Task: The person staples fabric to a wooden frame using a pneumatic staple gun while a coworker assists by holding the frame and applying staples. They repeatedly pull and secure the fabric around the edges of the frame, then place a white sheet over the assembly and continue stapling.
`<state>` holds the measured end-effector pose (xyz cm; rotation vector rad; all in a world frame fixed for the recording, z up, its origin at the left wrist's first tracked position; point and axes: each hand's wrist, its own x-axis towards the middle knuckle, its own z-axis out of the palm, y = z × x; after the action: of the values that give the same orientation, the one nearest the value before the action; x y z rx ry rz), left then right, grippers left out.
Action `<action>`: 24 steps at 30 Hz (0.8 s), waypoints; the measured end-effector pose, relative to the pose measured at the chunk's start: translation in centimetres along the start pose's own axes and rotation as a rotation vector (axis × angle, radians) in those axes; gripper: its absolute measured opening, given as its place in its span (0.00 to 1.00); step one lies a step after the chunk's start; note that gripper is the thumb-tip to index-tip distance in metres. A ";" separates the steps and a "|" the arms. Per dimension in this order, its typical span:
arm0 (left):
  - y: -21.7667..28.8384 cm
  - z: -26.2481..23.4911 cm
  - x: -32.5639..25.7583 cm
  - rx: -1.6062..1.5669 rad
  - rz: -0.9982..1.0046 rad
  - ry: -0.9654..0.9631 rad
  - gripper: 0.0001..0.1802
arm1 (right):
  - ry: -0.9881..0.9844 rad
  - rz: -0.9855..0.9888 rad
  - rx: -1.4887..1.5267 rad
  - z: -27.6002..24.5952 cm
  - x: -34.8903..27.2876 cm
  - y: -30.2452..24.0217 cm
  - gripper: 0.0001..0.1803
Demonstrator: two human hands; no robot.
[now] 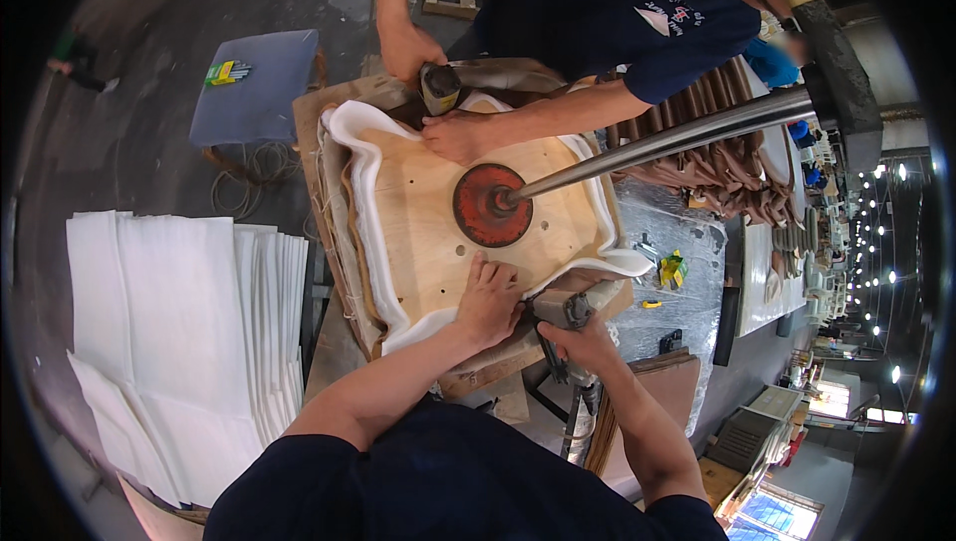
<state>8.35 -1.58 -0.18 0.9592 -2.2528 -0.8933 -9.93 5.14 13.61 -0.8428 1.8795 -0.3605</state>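
A pale plywood seat board [418,242] lies in front of me, with white padding [363,212] and a dark cover [503,354] around its edges. My left hand [488,304] is at the near edge, its fingers bent over the board and closed on the cover; the fingertips are partly hidden. In my right hand [586,344] is a staple gun [563,310], its nose at the near edge beside my left hand. A round red press plate [493,205] on a steel rod [667,147] rests on the middle of the board.
Across from me a co-worker [607,13] holds another staple gun [439,88] at the far edge. White padding sheets [169,332] are stacked at left, near a stool [254,93] with a staple pack. Brown covers [697,152] and a plastic-wrapped surface [687,252] are at right.
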 end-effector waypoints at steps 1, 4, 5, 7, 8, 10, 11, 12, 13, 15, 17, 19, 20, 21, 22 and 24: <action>-0.1 0.0 -0.1 0.000 0.001 0.004 0.09 | 0.003 0.009 0.002 0.2 0.2 0.1 0.18; -0.1 0.0 0.1 -0.005 0.029 0.021 0.10 | 0.033 0.025 -0.002 0.4 0.6 0.8 0.19; -0.2 -0.1 0.1 -0.001 0.038 0.026 0.10 | 0.041 0.025 -0.010 0.6 0.8 0.6 0.20; -0.4 -0.4 0.0 0.012 0.036 0.002 0.12 | 0.052 0.032 -0.015 1.0 0.8 0.5 0.20; -0.2 -0.8 0.4 0.017 0.049 -0.013 0.12 | 0.066 0.039 -0.007 0.9 0.6 0.5 0.19; 0.2 -2.2 -0.4 0.022 0.012 -0.060 0.14 | 0.086 0.018 0.057 0.9 0.1 0.8 0.18; 0.2 -2.6 -0.9 0.025 -0.015 -0.076 0.15 | 0.085 -0.013 0.102 0.9 -0.3 1.1 0.17; 0.3 -2.6 -0.8 0.041 -0.003 -0.062 0.15 | 0.083 -0.044 0.147 1.0 -0.7 1.4 0.16; 0.4 -2.7 -0.6 0.056 0.010 -0.049 0.15 | 0.094 -0.075 0.173 1.2 -0.9 1.6 0.16; 0.1 -2.3 -0.6 0.052 0.013 -0.047 0.14 | 0.103 -0.126 0.215 2.2 -1.9 1.1 0.14; -0.5 -2.2 -0.5 0.021 0.015 -0.074 0.13 | 0.085 -0.136 0.211 2.5 -2.0 1.5 0.14; -0.4 -1.6 -0.1 -0.023 0.021 -0.036 0.12 | 0.072 -0.129 0.189 2.4 -1.8 1.8 0.15; -0.3 -1.4 -0.1 -0.046 0.020 -0.021 0.11 | 0.063 -0.113 0.170 2.3 -1.7 1.9 0.15; -0.3 -1.3 -0.2 -0.036 0.017 -0.021 0.12 | 0.053 -0.098 0.149 2.2 -1.6 1.9 0.16; -0.3 -1.2 -0.3 -0.025 0.013 -0.018 0.12 | 0.053 -0.080 0.129 2.2 -1.5 2.0 0.17; -0.9 -1.5 -0.2 -0.010 0.005 -0.009 0.13 | 0.044 -0.068 0.088 2.5 -0.5 1.5 0.18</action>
<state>9.81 -2.41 0.08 0.9467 -2.2552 -0.9074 -8.11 6.84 11.97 -0.8467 1.8641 -0.5041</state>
